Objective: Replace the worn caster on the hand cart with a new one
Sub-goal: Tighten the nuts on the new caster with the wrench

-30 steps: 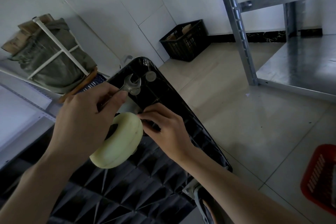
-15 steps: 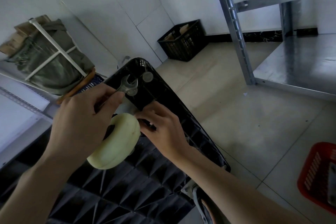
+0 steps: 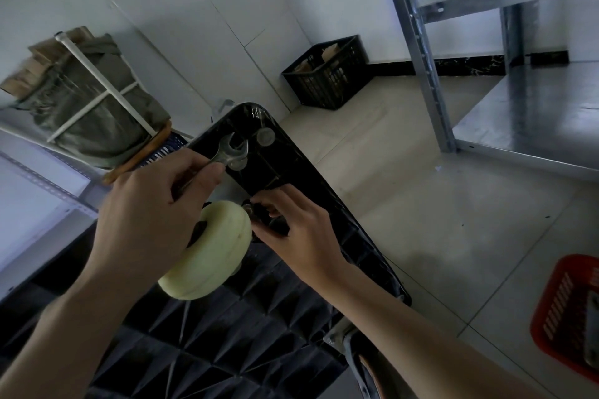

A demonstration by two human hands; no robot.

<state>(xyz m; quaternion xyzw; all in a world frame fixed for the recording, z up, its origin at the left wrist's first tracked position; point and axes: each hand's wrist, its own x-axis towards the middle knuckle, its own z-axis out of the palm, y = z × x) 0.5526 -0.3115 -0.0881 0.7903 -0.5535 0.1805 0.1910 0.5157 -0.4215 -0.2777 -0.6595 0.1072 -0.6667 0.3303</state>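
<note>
Little shifts since earlier: our left hand [image 3: 152,214] still grips the wrench [image 3: 228,152]; right hand [image 3: 291,227] pinches hardware beside the wheel [image 3: 210,256] on the cart [image 3: 291,178].

Wrench [image 3: 230,152] in left hand [image 3: 155,207]

**Materials and finish, as seen**

Cart underside [image 3: 291,185]: black plastic, glossy at the rim, ribbed and duller on the panels below. Wheel [image 3: 210,256]: pale cream plastic or rubber, smooth, matt. Wrench [image 3: 228,152]: bare bright metal, polished. Shelving [image 3: 418,48]: galvanised-looking metal, grey, with a dull sheen. Floor [image 3: 437,236]: smooth tile, slightly reflective. Crate [image 3: 327,74]: black latticed plastic. Basket [image 3: 551,314]: red slotted plastic. Bundle [image 3: 97,110]: olive cloth, creased, matt.
</note>
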